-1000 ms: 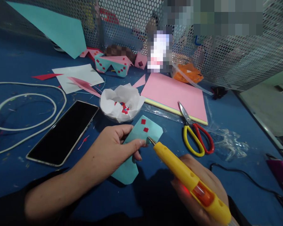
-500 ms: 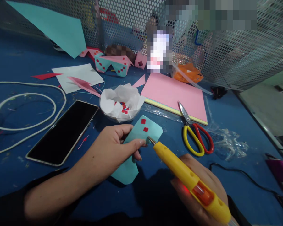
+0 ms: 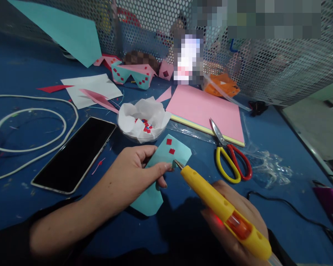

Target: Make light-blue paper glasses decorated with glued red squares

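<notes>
Between thumb and fingers, my left hand (image 3: 138, 168) pinches a turquoise paper cutout (image 3: 176, 146) shaped like a pair of glasses or a mask. Two small red paper squares (image 3: 169, 142) sit on its upper lobe. My right hand (image 3: 238, 210) is wrapped round a yellow hot glue gun (image 3: 208, 192) with an orange-red window and a red glow beneath. The metal nozzle (image 3: 178, 164) meets the paper by my left thumb tip; whether it touches cannot be made out. Just beyond the cutout stands a bowl (image 3: 143, 138) lined with white paper, holding small red pieces (image 3: 147, 127).
Scissors (image 3: 222, 147) with yellow and red handles lie on the right, partly over a pink paper stack (image 3: 205, 107). A phone (image 3: 74, 155) and white cable (image 3: 63, 125) are on the left. Decorated paper glasses (image 3: 131, 75) stand behind, before a perforated metal screen (image 3: 155, 22).
Hardly anything differs. Both hands, the cutout and the glue gun hold the same position, with only a very slight shift of the whole view.
</notes>
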### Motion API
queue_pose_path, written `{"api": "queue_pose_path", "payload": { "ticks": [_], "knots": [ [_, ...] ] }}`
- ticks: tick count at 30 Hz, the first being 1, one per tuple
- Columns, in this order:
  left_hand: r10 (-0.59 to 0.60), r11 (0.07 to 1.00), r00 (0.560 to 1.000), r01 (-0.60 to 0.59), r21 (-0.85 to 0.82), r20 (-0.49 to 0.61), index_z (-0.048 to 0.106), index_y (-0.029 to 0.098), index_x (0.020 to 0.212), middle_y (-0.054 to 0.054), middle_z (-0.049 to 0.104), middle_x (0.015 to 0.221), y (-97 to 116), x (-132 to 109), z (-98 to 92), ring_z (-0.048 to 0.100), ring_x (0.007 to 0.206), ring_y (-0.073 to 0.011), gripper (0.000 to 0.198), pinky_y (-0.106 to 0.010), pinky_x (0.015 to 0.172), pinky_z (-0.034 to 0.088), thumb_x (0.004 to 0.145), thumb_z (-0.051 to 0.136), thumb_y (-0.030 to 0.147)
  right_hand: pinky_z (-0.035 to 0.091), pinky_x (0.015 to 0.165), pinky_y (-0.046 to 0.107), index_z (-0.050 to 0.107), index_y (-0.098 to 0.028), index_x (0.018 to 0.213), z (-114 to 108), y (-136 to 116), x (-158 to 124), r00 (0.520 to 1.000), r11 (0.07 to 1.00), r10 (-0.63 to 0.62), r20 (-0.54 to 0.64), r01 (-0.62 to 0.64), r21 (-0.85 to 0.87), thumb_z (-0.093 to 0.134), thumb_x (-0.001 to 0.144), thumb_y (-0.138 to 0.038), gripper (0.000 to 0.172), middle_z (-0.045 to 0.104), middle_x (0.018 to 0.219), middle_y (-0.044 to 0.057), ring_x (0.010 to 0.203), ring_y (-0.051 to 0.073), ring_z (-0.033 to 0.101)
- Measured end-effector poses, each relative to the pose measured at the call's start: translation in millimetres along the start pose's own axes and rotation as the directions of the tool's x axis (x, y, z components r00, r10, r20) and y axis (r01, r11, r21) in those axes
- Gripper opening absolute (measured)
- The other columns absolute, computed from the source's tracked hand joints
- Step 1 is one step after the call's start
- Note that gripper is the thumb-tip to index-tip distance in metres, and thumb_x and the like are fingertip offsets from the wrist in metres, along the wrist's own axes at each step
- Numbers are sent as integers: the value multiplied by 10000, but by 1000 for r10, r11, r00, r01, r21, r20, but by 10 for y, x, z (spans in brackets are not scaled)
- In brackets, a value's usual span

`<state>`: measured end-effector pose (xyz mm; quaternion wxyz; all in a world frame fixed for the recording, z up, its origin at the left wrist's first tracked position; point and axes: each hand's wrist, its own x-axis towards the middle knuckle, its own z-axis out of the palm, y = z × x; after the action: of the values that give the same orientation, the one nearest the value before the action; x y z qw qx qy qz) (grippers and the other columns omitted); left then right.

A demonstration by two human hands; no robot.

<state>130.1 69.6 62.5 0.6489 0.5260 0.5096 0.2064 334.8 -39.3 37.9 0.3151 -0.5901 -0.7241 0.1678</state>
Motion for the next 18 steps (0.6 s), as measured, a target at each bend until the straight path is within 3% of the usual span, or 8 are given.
{"api": "queue_pose_path", "payload": {
  "ticks": [10,18],
  "knots": [
    [9,1000,1000,-9,-10,1,702,195,781,62,660,502,-1,7,8,520,396,-58,73,-145,439,440,830,678,244,444,420,294,507,-270,745,1,-36,24,997,1000,17,-69,-17,5,585,914,-383,218,542,605,-36,443,151,534],
    [10,1000,1000,-10,10,-3,718,201,819,56,667,516,-27,12,-1,525,394,-66,78,-157,424,438,833,677,265,439,405,297,501,-276,762,-1,-18,13,999,1000,3,-54,-2,25,580,920,-370,201,546,620,-40,448,156,544]
  ]
}}
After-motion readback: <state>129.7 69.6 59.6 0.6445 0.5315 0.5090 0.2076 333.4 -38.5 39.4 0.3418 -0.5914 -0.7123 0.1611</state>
